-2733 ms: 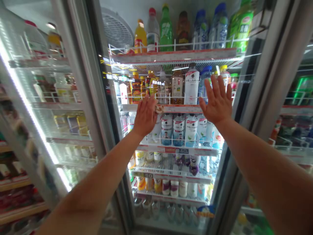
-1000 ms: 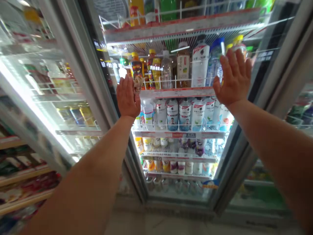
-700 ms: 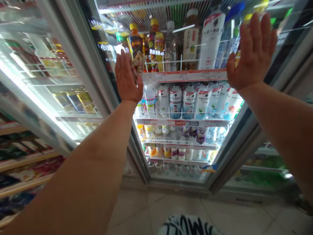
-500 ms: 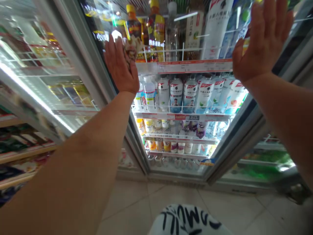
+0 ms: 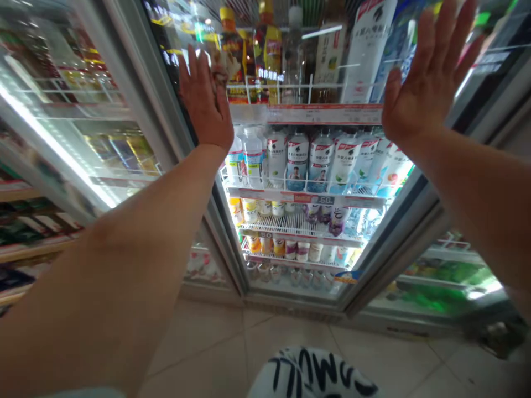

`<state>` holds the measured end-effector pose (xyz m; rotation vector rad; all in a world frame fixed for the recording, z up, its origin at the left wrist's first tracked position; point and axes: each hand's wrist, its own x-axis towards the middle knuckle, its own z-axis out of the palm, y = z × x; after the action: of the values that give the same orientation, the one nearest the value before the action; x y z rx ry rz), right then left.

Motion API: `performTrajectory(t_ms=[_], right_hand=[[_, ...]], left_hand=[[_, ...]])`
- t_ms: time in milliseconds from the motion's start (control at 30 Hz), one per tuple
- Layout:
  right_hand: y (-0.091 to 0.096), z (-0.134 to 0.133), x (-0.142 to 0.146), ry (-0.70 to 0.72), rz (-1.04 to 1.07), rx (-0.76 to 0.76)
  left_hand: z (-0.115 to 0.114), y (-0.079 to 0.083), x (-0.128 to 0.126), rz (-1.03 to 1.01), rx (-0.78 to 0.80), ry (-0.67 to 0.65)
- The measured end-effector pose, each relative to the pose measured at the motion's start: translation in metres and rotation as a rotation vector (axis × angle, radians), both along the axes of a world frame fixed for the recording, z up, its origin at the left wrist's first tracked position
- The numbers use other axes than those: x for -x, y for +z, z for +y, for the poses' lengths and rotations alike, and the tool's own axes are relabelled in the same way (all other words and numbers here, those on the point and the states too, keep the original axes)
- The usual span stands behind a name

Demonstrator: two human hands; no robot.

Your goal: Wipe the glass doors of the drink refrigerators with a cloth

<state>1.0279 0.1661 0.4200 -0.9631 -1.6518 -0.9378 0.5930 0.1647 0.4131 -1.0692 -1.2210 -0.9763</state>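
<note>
The left hand (image 5: 206, 108) was flat, fingers straight and close together, thumb slightly apart. A blurred tan wad (image 5: 219, 71) showed between thumb and forefinger; whether the hand had hold of it could not be told. The right hand (image 5: 431, 83) was spread wide, thumb well out, with nothing seen in its grasp, though its palm was hidden. Both were raised before the glass (image 5: 321, 31); contact could not be made out. It stood between the hands and the drinks, a metal frame (image 5: 133, 72) along its left side. Behind it, yellow-capped bottles (image 5: 265, 66) and a tall white bottle (image 5: 369, 50) stood above a red-edged shelf (image 5: 323, 114). Pale bottles (image 5: 297, 157) lined the shelf below, then purple bottles (image 5: 338, 221), then cups (image 5: 290, 250). Tiled floor (image 5: 199, 326) lay underneath, near a lettered white garment (image 5: 311, 376).
</note>
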Motion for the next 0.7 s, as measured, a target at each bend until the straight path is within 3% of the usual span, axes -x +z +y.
performTrajectory(t_ms=[67,133,200,267,367,467,533,600,700], right_hand=[[-0.002,0.003,0.002,0.005,0.026,-0.029],[-0.004,0.004,0.004,-0.007,0.043,-0.051],[-0.005,0.003,0.005,-0.01,0.052,-0.059],[-0.006,0.001,0.007,0.002,0.059,-0.065],[-0.005,-0.002,0.009,-0.021,0.068,-0.033],[-0.004,-0.006,0.011,-0.057,0.062,0.007],[-0.005,-0.008,0.011,-0.062,0.054,-0.017],[-0.007,-0.008,0.009,-0.057,0.044,-0.053],[-0.009,-0.004,0.005,-0.035,0.031,-0.076]], left_hand=[[0.002,0.021,-0.028,-0.085,-0.021,-0.035],[-0.003,0.038,-0.073,-0.081,0.027,-0.073],[-0.016,0.047,-0.122,0.077,0.173,-0.128],[-0.034,0.051,-0.156,0.311,0.35,-0.208],[-0.053,0.064,-0.155,0.509,0.526,-0.255],[-0.055,0.077,-0.112,0.214,0.494,-0.145],[-0.053,0.07,-0.09,-0.006,0.349,-0.068],[-0.052,0.045,-0.084,-0.024,0.302,-0.059],[-0.057,-0.002,-0.095,0.28,0.621,-0.223]])
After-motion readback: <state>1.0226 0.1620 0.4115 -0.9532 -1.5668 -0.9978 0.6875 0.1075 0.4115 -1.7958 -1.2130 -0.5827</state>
